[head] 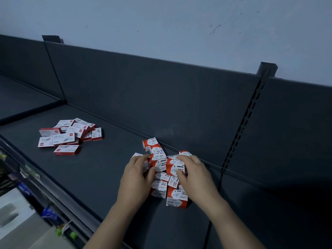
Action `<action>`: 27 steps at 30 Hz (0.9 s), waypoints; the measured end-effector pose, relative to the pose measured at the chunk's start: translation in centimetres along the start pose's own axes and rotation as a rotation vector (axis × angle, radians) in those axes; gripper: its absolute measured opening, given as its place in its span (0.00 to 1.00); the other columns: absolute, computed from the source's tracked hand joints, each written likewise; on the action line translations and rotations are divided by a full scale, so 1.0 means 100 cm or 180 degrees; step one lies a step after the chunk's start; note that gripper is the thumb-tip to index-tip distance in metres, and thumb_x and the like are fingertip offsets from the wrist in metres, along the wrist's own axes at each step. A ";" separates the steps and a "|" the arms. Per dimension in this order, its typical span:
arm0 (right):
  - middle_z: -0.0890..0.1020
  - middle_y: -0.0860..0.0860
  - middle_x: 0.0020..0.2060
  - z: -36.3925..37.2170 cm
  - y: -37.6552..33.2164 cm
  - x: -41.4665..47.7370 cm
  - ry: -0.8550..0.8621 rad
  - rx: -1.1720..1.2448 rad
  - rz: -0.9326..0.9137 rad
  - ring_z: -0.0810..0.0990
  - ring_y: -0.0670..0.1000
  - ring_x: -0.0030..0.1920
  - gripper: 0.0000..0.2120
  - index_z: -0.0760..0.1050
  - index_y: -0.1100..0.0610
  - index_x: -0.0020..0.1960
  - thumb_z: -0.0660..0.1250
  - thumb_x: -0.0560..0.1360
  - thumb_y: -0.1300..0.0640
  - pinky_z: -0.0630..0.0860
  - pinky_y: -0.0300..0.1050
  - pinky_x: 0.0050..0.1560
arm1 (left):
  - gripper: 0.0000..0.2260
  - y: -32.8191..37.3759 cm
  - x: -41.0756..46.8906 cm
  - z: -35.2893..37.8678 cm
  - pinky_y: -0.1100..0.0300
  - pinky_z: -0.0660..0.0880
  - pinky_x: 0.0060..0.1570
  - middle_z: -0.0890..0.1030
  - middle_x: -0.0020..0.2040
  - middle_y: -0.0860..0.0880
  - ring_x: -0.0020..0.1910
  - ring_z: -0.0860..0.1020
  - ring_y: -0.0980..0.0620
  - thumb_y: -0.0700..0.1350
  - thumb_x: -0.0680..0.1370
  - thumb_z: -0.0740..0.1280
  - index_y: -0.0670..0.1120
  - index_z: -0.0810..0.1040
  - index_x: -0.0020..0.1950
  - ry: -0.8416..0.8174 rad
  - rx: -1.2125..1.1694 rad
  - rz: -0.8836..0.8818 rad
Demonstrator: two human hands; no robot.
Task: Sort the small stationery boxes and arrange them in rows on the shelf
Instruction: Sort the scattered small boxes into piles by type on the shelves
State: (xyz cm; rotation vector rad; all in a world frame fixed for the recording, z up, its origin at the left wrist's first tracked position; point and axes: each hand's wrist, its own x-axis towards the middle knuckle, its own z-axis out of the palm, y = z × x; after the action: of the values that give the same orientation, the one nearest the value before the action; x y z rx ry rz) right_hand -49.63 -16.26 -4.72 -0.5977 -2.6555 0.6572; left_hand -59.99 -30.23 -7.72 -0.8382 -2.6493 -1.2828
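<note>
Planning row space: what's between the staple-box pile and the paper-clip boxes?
Head view: only bare dark grey metal shelf between the flat red-and-white staple box pile and the red-and-white cardboard paper clip boxes.

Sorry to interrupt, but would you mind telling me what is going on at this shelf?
A person is working with both bare hands in a jumbled cluster of small red-and-white paper clip boxes on the dark shelf. The left hand grips a box at the cluster's left side, and the right hand grips one on top. Nothing stands in rows yet. Further left lies a separate loose heap of flat staple boxes, untouched.
</note>
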 end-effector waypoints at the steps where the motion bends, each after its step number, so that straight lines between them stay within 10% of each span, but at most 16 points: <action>1: 0.70 0.45 0.64 0.001 0.001 0.000 0.0003 0.0013 -0.0011 0.72 0.46 0.60 0.20 0.66 0.48 0.70 0.62 0.78 0.52 0.71 0.40 0.59 | 0.18 -0.001 -0.001 -0.001 0.61 0.70 0.54 0.72 0.62 0.55 0.59 0.72 0.55 0.50 0.76 0.67 0.53 0.73 0.66 0.0012 0.0041 0.0014; 14: 0.76 0.51 0.63 -0.022 -0.010 -0.053 0.1009 -0.0473 -0.0091 0.72 0.51 0.66 0.20 0.72 0.58 0.67 0.66 0.76 0.54 0.67 0.48 0.68 | 0.15 0.023 -0.008 -0.030 0.53 0.73 0.56 0.80 0.57 0.50 0.55 0.78 0.48 0.49 0.74 0.66 0.46 0.79 0.58 -0.0041 0.0691 0.1484; 27: 0.79 0.56 0.58 -0.069 0.018 -0.205 0.1363 -0.1434 0.1188 0.78 0.56 0.59 0.23 0.75 0.62 0.63 0.73 0.70 0.58 0.65 0.49 0.66 | 0.15 0.093 -0.088 0.002 0.50 0.74 0.54 0.81 0.55 0.49 0.52 0.79 0.45 0.47 0.71 0.72 0.45 0.80 0.56 -0.0917 0.0441 0.2396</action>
State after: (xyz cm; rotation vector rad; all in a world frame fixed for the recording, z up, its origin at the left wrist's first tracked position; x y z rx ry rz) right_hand -28.71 -22.00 -4.33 -1.2237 -2.2974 -0.0075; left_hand -47.73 -29.33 -3.92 -1.8565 -2.1655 -0.8123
